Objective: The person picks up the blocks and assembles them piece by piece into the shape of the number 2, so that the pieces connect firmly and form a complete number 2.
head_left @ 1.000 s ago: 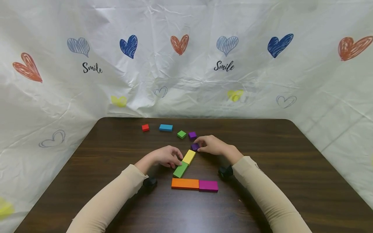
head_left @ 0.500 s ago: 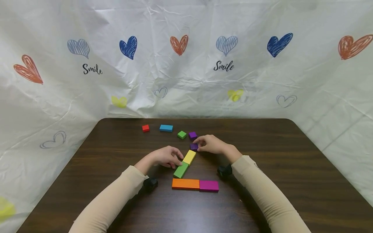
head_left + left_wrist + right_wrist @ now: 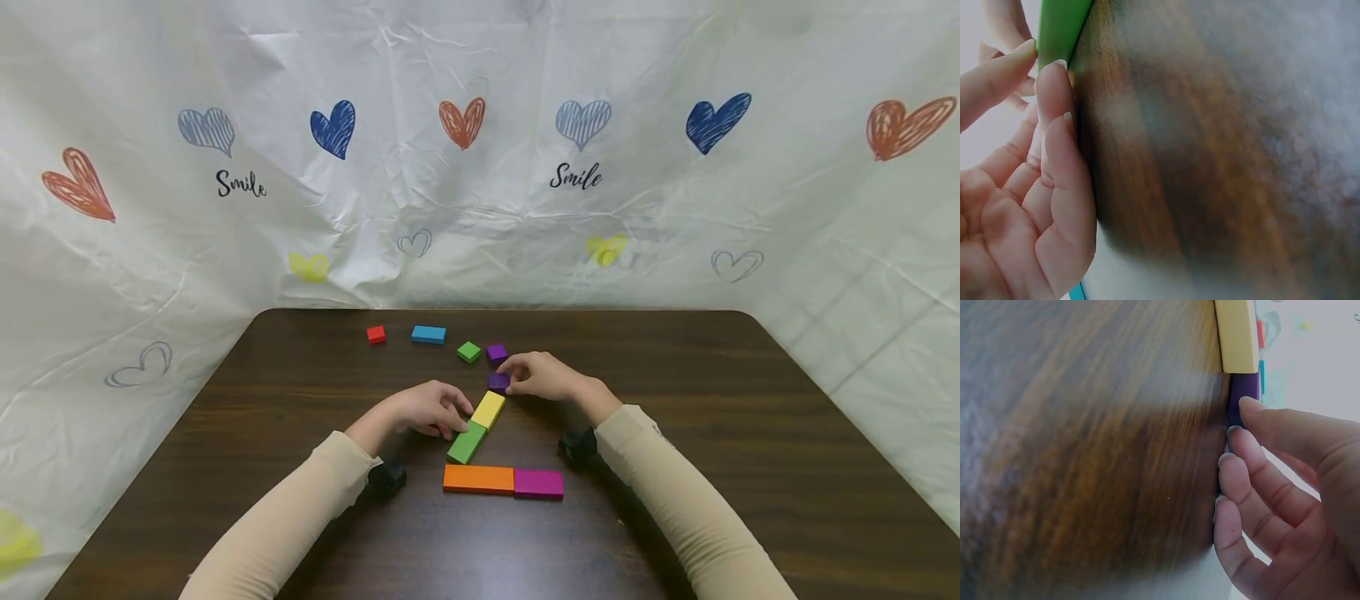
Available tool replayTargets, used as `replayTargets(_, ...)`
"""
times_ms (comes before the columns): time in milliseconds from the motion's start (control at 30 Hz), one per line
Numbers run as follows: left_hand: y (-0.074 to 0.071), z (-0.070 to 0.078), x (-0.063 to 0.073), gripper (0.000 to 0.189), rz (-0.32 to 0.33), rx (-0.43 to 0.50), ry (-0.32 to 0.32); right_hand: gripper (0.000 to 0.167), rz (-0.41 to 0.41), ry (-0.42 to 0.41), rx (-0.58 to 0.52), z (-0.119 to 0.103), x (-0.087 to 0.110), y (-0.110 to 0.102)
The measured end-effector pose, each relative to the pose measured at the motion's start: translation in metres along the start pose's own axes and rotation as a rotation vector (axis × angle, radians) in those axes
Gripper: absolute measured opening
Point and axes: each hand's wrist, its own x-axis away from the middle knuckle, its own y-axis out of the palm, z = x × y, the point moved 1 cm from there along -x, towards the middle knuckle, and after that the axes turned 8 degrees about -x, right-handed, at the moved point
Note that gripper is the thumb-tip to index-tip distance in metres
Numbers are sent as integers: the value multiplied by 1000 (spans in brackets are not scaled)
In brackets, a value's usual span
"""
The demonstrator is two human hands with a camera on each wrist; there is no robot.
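My right hand [image 3: 543,377] pinches a small dark purple block [image 3: 497,382] by its right side. That block sits at the far end of a yellow block [image 3: 488,411]; in the right wrist view the purple block [image 3: 1244,394] is right at the yellow end [image 3: 1239,337]. My left hand [image 3: 427,408] rests on the table, fingers loosely bent, with the thumb tip at the left edge of a green block [image 3: 467,442]. The left wrist view shows the fingertips at that green block [image 3: 1060,31]. Green and yellow lie end to end, slanting away to the right.
Nearer me, an orange block [image 3: 478,479] and a magenta block [image 3: 538,484] lie end to end. Toward the far edge of the dark wooden table [image 3: 675,467] lie a red block [image 3: 376,335], a blue block [image 3: 428,334], a small green block [image 3: 468,352] and another purple block [image 3: 497,353].
My right hand has shifted the dark purple block slightly left, and it has turned squarer to me. The left hand stays at the green block. The head view has tilted up a little.
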Motion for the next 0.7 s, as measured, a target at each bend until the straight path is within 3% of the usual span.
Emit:
replayTargets(400,1,2,2,24,7,-18,15,32,-21,2,-21,0,0,-4)
replayTargets(567,1,2,2,24,9,-18,20,45,-104,-50,38,-2,-1,-5)
replayTargets(700,1,1,3,24,9,-11,21,42,-125,-80,67,-2,-2,-4)
